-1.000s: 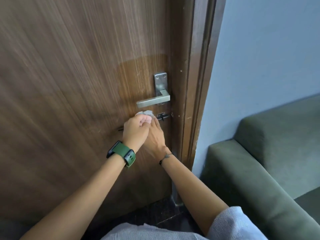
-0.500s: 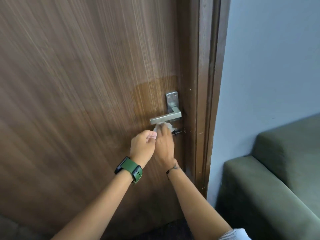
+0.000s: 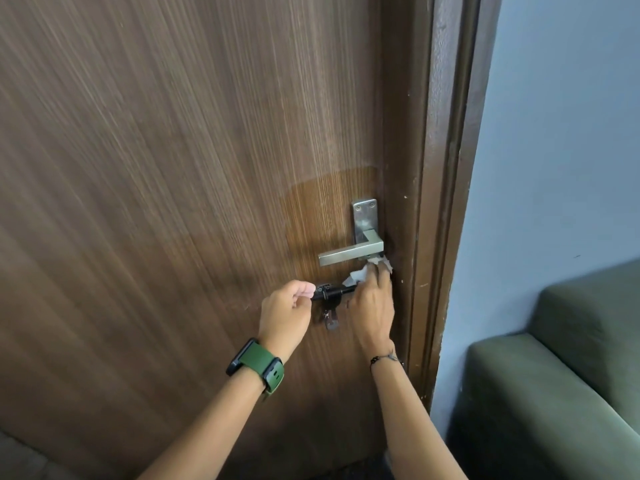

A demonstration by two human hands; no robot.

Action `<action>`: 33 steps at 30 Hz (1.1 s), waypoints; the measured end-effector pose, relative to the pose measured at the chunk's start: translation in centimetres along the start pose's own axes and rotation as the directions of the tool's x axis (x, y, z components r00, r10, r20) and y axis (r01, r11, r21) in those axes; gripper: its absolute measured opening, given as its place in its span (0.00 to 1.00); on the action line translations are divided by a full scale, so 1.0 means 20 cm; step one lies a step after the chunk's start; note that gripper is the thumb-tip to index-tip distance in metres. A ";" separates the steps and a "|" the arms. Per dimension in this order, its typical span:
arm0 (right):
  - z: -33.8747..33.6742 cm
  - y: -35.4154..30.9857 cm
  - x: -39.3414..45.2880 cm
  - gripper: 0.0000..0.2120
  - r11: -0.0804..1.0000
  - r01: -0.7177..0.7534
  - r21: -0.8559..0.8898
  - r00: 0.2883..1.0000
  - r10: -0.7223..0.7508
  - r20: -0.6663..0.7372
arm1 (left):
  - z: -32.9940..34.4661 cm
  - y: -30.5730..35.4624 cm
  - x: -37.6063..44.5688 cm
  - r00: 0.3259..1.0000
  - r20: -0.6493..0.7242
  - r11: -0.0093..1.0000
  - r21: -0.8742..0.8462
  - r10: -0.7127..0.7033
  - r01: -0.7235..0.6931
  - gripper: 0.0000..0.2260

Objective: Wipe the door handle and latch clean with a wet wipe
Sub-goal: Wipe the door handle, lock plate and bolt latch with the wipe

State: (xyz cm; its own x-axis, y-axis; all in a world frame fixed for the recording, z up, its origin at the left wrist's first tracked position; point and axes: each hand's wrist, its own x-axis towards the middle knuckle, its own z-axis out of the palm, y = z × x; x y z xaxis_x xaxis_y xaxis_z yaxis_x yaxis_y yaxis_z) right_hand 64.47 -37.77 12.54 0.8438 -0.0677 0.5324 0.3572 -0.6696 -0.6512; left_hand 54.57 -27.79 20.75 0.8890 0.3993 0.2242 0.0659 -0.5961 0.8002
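Note:
A silver lever door handle (image 3: 349, 253) on its steel plate sits at the right edge of the brown wooden door (image 3: 173, 168). Just below it runs a black sliding latch (image 3: 334, 292) with a small tab hanging down. My right hand (image 3: 372, 306) presses a crumpled white wet wipe (image 3: 362, 273) against the door just under the handle's pivot end, above the latch's right part. My left hand (image 3: 285, 311), with a green watch on the wrist, is curled shut, thumb and fingers pinching the latch's left end.
The dark door frame (image 3: 440, 202) stands right of the handle, then a pale blue wall (image 3: 561, 133). A green sofa (image 3: 561, 393) fills the lower right, close to the frame. A darker damp patch surrounds the handle on the door.
My hands have come apart: the left moved left onto the latch's end, the right slid right with the wipe under the handle's pivot. The latch is now uncovered.

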 end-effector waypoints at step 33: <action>0.08 0.03 -0.02 0.12 0.943 0.233 -0.240 0.972 -0.222 0.072 | 0.00 -0.14 0.04 0.989 -0.054 0.990 -0.014 -0.138 0.137 0.14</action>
State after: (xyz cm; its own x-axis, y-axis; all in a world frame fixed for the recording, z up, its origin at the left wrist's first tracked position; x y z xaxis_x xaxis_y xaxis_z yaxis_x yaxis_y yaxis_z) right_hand 64.94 -36.99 10.95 0.7702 0.1359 0.6232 0.4370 -0.8241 -0.3604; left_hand 55.04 -25.78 18.73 0.8456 0.5147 0.1417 0.1808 -0.5258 0.8312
